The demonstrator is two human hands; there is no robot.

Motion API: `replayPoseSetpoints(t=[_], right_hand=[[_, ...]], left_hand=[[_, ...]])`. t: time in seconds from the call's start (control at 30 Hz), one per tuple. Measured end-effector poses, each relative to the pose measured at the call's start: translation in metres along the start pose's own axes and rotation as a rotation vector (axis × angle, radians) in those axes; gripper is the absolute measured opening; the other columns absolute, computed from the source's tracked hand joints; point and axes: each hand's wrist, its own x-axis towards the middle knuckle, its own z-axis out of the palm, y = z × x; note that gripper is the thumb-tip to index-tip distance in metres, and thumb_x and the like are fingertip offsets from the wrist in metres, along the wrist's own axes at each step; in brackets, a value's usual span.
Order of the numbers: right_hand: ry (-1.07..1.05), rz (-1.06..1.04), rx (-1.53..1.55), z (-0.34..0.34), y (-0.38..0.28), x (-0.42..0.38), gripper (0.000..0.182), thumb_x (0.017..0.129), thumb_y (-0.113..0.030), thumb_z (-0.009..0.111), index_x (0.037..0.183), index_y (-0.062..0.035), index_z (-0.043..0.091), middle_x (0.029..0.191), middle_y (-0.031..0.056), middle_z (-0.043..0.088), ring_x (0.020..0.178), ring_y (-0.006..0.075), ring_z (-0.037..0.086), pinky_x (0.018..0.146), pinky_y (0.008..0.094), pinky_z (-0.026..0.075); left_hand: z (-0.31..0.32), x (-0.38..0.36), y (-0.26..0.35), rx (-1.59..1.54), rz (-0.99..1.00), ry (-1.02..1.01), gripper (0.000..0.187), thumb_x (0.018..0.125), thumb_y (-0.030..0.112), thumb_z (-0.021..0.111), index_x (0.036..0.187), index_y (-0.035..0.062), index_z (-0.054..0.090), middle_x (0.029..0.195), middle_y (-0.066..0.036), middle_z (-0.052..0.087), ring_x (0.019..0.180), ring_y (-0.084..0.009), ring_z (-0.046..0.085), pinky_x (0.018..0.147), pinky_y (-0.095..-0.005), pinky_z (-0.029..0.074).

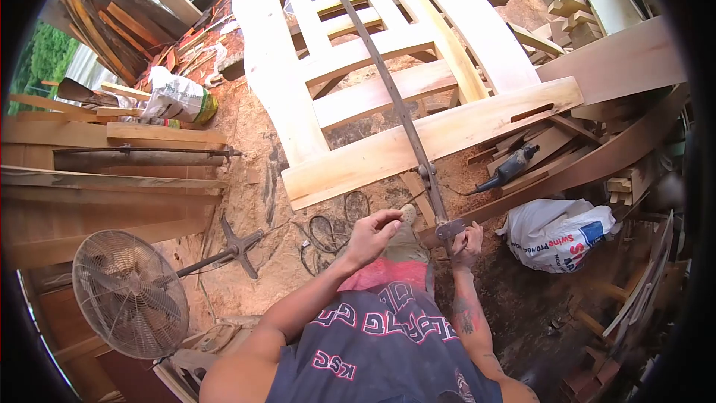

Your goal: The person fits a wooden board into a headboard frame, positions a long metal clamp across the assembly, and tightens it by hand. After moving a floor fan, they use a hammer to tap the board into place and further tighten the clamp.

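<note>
A long metal bar clamp (395, 104) runs down the middle of a pale wooden slatted frame (418, 134) lying on the sawdust floor. My right hand (466, 242) is closed around the clamp's near end, at its metal head (450, 228). My left hand (373, 233) hovers just left of it, fingers pinched on the thin crank handle (414, 198) near the frame's bottom rail. My knee in light trousers (406, 242) sits between the two hands.
A pedestal fan (130, 291) stands at lower left with its base (237, 245). Black cable (324, 235) coils on the floor. A power tool (511, 168) and a white plastic bag (556, 231) lie right. Stacked planks (112, 172) fill the left.
</note>
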Motion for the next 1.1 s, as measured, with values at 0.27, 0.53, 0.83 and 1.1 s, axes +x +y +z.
replayPoseSetpoints(t=[0.27, 0.53, 0.83, 1.1], right_hand=[[-0.365, 0.027, -0.079, -0.035, -0.009, 0.023, 0.030, 0.079, -0.002, 0.061, 0.109, 0.0015, 0.059, 0.115, 0.0244, 0.059, 0.122, 0.0462, 0.052, 0.111, 0.0542, 0.039], [-0.397, 0.470, -0.372, -0.062, -0.049, -0.017, 0.084, 0.080, 0.004, 0.069, 0.153, -0.0010, 0.027, 0.154, 0.0298, 0.027, 0.145, 0.0445, 0.025, 0.119, 0.0476, 0.026], [-0.294, 1.029, -0.323, -0.058, -0.130, -0.084, 0.084, 0.083, -0.004, 0.072, 0.152, 0.0013, 0.024, 0.152, 0.0296, 0.033, 0.128, 0.0462, 0.050, 0.109, 0.0470, 0.041], [-0.167, 1.074, -0.123, -0.030, -0.144, -0.061, 0.090, 0.083, -0.007, 0.075, 0.155, -0.0047, 0.021, 0.152, 0.0275, 0.033, 0.131, 0.0422, 0.048, 0.105, 0.0460, 0.046]], left_hand=[[-0.179, 0.010, 0.007, 0.349, 0.133, 0.854, 0.050, 0.090, 0.019, 0.073, 0.131, -0.0055, 0.057, 0.120, -0.015, 0.066, 0.108, -0.0182, 0.062, 0.094, -0.0333, 0.050], [-0.255, 0.056, -0.010, -0.419, -0.287, 0.033, 0.077, 0.073, 0.016, 0.085, 0.138, -0.0064, 0.051, 0.131, -0.014, 0.061, 0.122, -0.0222, 0.058, 0.107, -0.0369, 0.044], [-0.284, 0.075, 0.000, -0.255, -0.387, -0.263, 0.070, 0.074, 0.015, 0.087, 0.133, -0.0068, 0.055, 0.127, -0.013, 0.064, 0.117, -0.0194, 0.061, 0.100, -0.0323, 0.049], [-0.279, 0.073, 0.015, -0.230, -0.394, -0.257, 0.063, 0.076, 0.015, 0.084, 0.130, -0.0055, 0.058, 0.124, -0.012, 0.064, 0.114, -0.0200, 0.061, 0.100, -0.0348, 0.047]])
